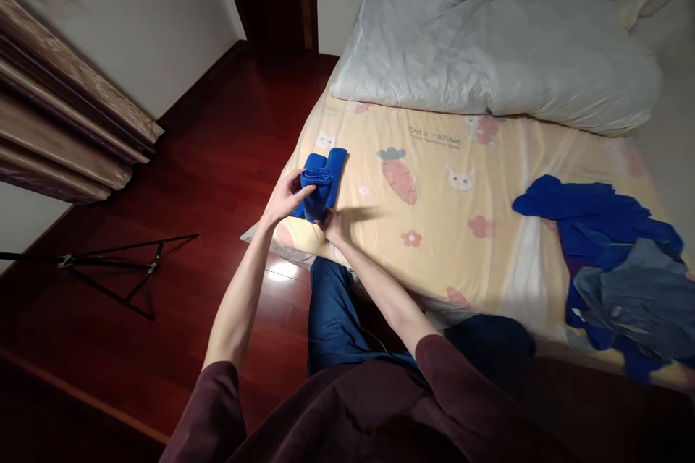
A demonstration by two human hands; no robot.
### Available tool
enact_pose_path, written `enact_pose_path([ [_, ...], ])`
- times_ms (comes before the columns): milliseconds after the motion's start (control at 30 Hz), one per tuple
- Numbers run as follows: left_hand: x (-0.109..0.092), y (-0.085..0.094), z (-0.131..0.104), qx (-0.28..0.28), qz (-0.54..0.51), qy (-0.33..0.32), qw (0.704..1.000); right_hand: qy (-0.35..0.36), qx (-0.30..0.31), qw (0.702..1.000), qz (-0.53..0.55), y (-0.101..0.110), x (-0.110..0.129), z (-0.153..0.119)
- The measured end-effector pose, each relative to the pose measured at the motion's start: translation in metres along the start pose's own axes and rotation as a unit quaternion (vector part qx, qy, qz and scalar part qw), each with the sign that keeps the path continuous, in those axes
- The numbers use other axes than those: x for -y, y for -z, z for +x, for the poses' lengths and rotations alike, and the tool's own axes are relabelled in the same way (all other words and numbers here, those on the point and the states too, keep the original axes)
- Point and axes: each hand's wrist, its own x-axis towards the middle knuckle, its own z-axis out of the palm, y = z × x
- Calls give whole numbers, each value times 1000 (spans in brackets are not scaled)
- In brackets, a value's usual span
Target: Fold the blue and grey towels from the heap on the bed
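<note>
Blue cloth roll [318,197], thick and cylindrical, in both hands above the near-left corner of the bed. Upper end faces up, showing tight spiral layers with a slightly ragged, fuzzy edge; the side is smoother. Left hand [289,197] curves round the upper part, thumb across the near side, fingers closed on the cloth. Right hand [331,226] low on the roll's right side, fingers bent in and gripping; their tips are partly hidden. Cannot tell whether the lower end touches the sheet.

Just behind the roll, two long, narrow blue cloth bundles [337,159] lie side by side, matte, ends rounded; rolled or folded, unclear.

Beneath: pale yellow printed bedsheet [434,231], thin, lightly creased, with carrots, rabbits and flowers. Well apart, to the right, a crumpled blue cloth heap [597,221], a wrinkled grey-blue garment [635,296] on top. Far side: puffy white quilt [489,51], softly rumpled.
</note>
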Motion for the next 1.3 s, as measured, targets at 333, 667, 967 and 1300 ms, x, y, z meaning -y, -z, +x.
enact_pose_path([
  [333,28,15,-1,-16,52,-23,998,-32,-29,998,46,-11,-13,-3],
  [667,35,-101,-232,-226,213,73,948,-71,-149,976,142,57,-121,-185],
  [967,73,-189,-314,127,350,123,920,-217,-323,897,209,169,-213,-345],
  [1300,140,-172,-231,176,310,37,933,-222,-526,736,363,274,-244,-387],
])
